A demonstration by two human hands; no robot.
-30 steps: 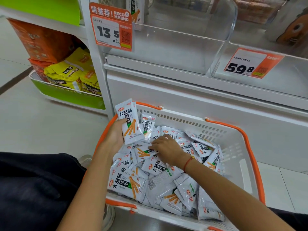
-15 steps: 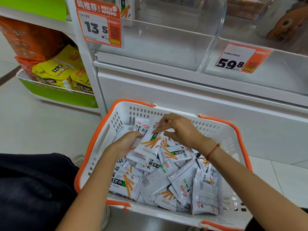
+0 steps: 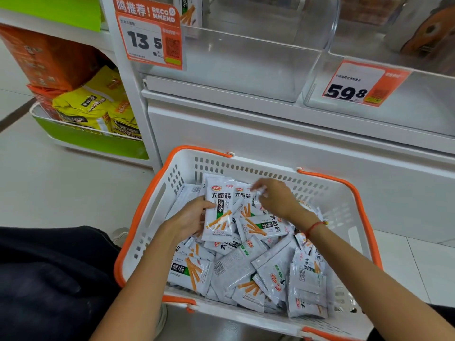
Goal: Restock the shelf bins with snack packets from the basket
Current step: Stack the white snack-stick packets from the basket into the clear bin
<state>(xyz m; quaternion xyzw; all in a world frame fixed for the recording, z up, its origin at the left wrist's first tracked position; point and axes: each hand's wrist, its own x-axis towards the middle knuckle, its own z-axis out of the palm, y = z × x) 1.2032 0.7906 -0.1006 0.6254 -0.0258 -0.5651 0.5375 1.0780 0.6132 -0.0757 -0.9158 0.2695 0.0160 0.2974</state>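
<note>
Your left hand (image 3: 190, 219) grips an upright stack of snack packets (image 3: 219, 212) over the far side of the white basket (image 3: 157, 200), while your right hand (image 3: 275, 198), fingers curled, pinches a packet's top edge just right of it.

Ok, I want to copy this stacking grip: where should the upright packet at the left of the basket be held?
Take the upright packet by its long left edge, from the left, as the left hand does. It is flat and thin, face up, so a thumb-over-fingers pinch across that edge suits it.
</note>
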